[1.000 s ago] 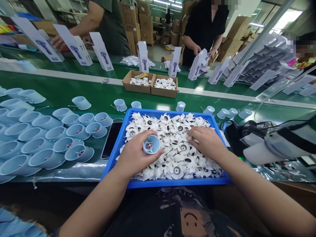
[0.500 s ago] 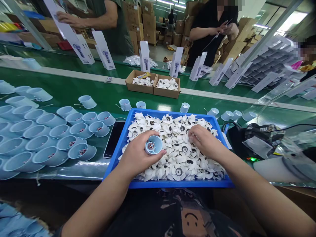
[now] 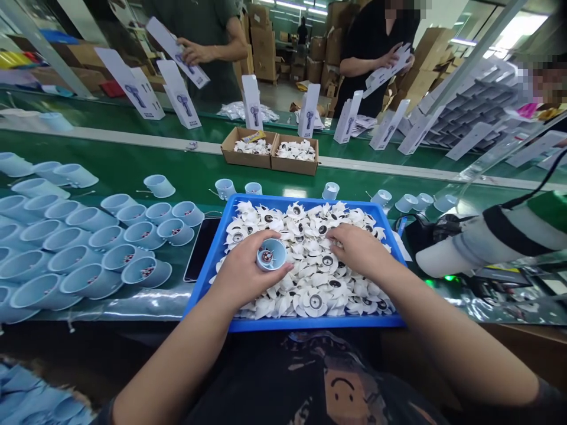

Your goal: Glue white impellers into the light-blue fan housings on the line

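Observation:
My left hand (image 3: 245, 273) is closed around a small light-blue fan housing (image 3: 271, 255), its open end facing up with a motor inside. It hovers over the left part of a blue tray (image 3: 292, 323) heaped with white fan blades (image 3: 315, 302). My right hand (image 3: 358, 251) rests palm down on the blades in the tray's middle, fingers curled into the heap; whether it grips one is hidden.
Many light-blue housings (image 3: 88, 248) lie on the green belt (image 3: 177, 171) at left, and a few stand beyond the tray. A black phone (image 3: 201, 248) lies beside the tray. Two cardboard boxes (image 3: 271, 150) hold more blades. Someone's striped sleeve (image 3: 500, 236) reaches in at right. Two people handle white boxes across the belt.
My hands have barely moved; the right has shifted slightly left on the blades. The striped sleeve at right has come further in. The people opposite have lifted white boxes.

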Demonstrator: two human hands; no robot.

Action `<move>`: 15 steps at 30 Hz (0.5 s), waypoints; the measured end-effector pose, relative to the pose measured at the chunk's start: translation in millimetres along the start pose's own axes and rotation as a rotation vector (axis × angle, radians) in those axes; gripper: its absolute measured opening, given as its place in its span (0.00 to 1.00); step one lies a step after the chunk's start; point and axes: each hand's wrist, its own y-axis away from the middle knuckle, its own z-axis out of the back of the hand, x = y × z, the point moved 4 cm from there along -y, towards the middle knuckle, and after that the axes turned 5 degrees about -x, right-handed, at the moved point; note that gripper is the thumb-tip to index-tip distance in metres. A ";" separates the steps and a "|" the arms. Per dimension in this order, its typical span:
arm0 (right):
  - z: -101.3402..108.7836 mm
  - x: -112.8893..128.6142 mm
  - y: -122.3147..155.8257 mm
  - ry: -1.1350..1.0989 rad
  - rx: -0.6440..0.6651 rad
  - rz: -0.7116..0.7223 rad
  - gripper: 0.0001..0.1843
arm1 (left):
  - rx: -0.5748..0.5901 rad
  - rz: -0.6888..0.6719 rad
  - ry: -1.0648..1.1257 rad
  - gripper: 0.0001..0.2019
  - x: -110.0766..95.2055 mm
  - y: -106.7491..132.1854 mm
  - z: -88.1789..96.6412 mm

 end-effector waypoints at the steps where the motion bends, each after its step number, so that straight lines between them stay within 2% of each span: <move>1: -1.1 0.9 -2.3 -0.001 0.010 -0.016 0.11 | 0.000 0.003 -0.001 0.24 0.5 -0.1 0.2; 6: -1.6 0.9 -5.9 -0.104 0.019 -0.060 0.10 | 0.003 0.016 0.004 0.25 1.2 0.5 1.2; 10: 11.8 1.7 12.2 -0.365 0.010 -0.038 0.13 | -0.052 0.041 0.031 0.23 3.4 2.1 4.6; 12: 17.8 4.8 27.1 -0.626 0.023 -0.027 0.16 | -0.093 0.028 0.069 0.24 5.6 3.2 6.5; 15: 15.5 11.1 47.5 -1.362 0.107 -0.132 0.16 | -0.095 -0.052 0.173 0.28 7.4 4.5 5.2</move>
